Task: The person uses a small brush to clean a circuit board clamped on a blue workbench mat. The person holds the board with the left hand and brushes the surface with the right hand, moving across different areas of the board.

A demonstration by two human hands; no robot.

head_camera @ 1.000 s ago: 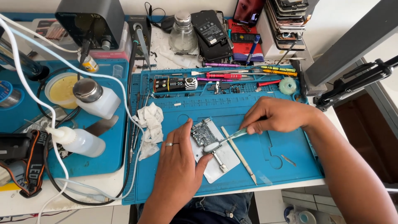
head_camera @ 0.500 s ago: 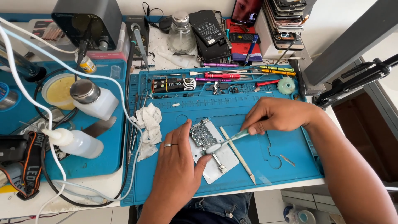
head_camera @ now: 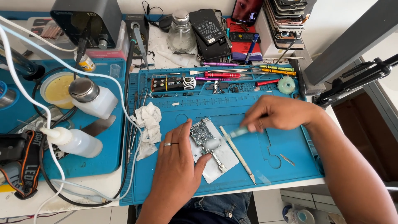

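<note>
Right hand [head_camera: 278, 113] grip shut on brush [head_camera: 232, 133], now blurred mid-stroke over circuit board [head_camera: 201, 133]; left hand [head_camera: 176, 159] unmoved.

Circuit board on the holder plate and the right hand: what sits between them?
In the head view, a cream plastic pry stick lies slantwise on the blue mat between the circuit board and the right hand, whose blurred tool reaches across toward the board.

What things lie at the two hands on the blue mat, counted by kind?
Grey circuit board: 1
White flat holder plate under the board: 1
White slim plastic stick: 1
Blurred pale tool held in the right hand: 1
Total: 4
</note>
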